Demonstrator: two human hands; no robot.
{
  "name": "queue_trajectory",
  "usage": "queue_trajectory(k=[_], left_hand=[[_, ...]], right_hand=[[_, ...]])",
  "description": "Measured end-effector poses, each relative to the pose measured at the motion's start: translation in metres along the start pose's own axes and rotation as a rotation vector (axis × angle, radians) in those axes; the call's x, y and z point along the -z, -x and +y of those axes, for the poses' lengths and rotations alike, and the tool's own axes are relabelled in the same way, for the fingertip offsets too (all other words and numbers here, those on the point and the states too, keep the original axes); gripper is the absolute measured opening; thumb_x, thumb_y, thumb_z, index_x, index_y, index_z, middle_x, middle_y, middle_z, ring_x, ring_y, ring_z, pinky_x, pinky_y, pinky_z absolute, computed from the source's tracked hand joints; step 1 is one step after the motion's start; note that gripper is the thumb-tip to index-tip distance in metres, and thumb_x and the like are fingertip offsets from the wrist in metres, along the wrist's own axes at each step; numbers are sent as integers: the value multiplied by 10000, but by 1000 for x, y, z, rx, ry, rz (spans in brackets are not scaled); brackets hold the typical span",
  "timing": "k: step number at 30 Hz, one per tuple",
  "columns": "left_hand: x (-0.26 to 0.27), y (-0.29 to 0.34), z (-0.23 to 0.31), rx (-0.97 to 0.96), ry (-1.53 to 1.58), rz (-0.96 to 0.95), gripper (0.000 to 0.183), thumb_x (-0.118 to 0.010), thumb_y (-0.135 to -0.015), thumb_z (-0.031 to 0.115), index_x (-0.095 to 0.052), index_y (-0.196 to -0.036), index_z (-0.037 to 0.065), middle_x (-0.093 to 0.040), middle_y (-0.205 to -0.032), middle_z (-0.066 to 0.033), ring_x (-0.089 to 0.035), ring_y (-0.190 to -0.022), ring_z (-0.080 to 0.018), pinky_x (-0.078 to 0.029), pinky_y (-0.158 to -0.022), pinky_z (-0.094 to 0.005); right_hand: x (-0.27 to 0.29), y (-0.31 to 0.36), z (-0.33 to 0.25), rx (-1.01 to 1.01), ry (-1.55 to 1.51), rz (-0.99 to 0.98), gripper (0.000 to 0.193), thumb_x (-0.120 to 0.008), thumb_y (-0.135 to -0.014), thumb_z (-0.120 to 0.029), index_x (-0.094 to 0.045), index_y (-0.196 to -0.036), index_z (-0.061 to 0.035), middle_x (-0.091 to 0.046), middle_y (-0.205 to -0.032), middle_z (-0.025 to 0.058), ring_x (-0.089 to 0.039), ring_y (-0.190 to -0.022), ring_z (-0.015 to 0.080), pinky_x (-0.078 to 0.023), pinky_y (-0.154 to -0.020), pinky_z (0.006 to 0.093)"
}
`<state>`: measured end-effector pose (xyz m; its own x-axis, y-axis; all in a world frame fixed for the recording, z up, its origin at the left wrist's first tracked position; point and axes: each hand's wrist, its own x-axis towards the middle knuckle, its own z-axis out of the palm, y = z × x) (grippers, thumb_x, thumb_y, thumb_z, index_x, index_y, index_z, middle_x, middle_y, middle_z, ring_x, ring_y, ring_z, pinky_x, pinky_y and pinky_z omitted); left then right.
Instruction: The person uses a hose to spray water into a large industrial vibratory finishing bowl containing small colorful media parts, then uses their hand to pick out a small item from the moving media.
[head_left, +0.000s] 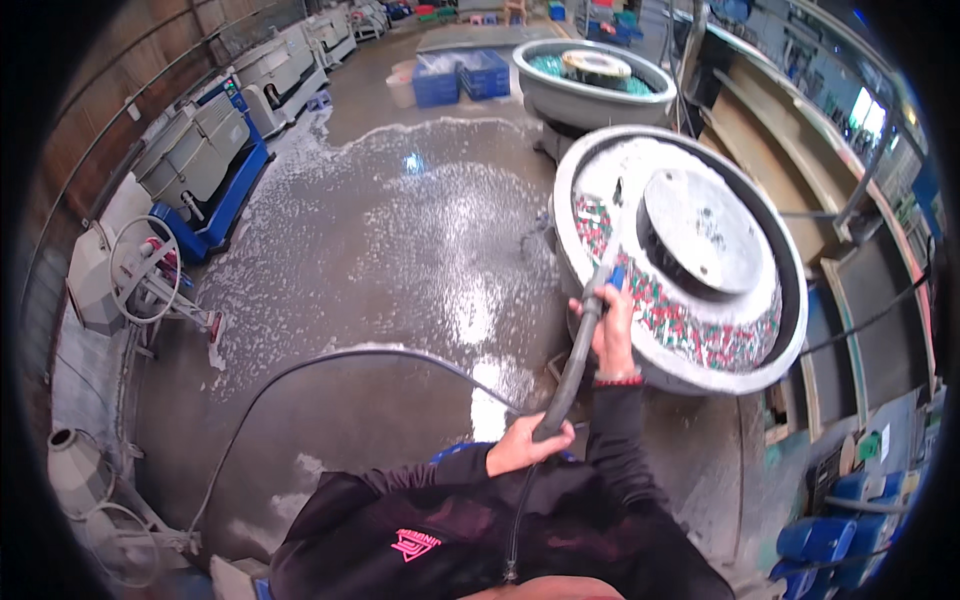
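Observation:
Both hands hold a grey spray pipe that points up and away over a large round tub. My left hand is closed around its lower end, close to my body. Higher up, my right hand is wrapped around the pipe beside a blue valve handle. The round tub has a grey rim and holds many small red, green and white pieces with white foam. A round grey hub rises in its middle. A whitish streak, seemingly water, extends from the pipe's tip.
A dark hose curves across the wet, foamy floor. Behind stands a second round tub with green pieces, near blue crates. Grey machines line the left wall. Wooden troughs and blue drums are at the right.

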<state>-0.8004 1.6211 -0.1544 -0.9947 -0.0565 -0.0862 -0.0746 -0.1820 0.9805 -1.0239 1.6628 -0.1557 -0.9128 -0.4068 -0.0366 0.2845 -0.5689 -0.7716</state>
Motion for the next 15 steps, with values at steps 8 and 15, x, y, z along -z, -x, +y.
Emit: queue_trajectory(k=[8, 15], left_hand=[[-14, 0, -5, 137, 91, 38, 109, -598, -799, 97, -577, -886, 35, -487, -601, 49, -393, -472, -14, -292, -429, -183], [-29, -13, -13, 179, 155, 50, 115, -607, -791, 102, -576, -878, 32, -499, -622, 41, -394, -471, -21, -280, -427, -184]], right_hand=[[7, 6, 1, -29, 17, 30, 243, -454, -744, -58, -421, -985, -79, -440, -800, 48, -475, -662, 137, -537, -583, 382], [35, -8, 8, -84, 15, 5, 277, -462, -737, -65, -410, -1008, -84, -432, -834, 47, -472, -689, 145, -542, -587, 389]])
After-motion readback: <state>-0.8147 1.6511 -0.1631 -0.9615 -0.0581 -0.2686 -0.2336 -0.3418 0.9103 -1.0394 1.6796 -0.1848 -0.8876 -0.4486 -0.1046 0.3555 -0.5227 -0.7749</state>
